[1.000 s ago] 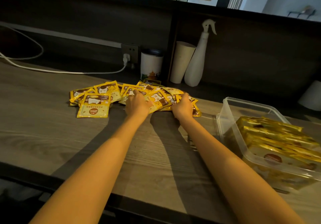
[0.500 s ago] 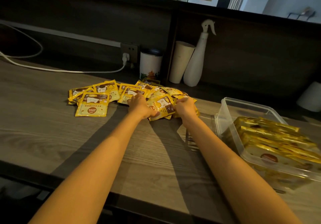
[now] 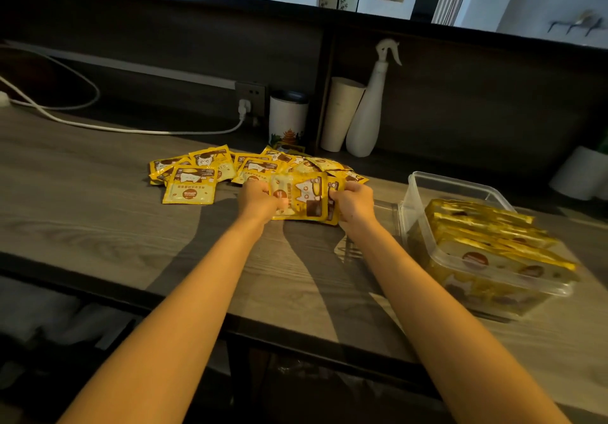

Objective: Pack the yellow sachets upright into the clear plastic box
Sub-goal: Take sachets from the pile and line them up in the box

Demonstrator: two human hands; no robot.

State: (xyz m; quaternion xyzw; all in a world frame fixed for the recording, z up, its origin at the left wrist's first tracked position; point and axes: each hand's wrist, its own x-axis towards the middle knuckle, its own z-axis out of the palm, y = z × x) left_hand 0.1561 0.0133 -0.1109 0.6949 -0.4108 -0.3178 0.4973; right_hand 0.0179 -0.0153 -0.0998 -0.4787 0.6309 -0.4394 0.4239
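Print on yellow sachets (image 3: 190, 185) too blurry to read; no other legible text.

Hands: two, left hand (image 3: 260, 198) and right hand (image 3: 353, 201)
Clear plastic box (image 3: 447, 180): one stood right
Loose yellow sachets (image 3: 190, 187): over ten lay overlapped
Boxed sachets (image 3: 487, 226): at least five
Spray bottle (image 3: 368, 118): one
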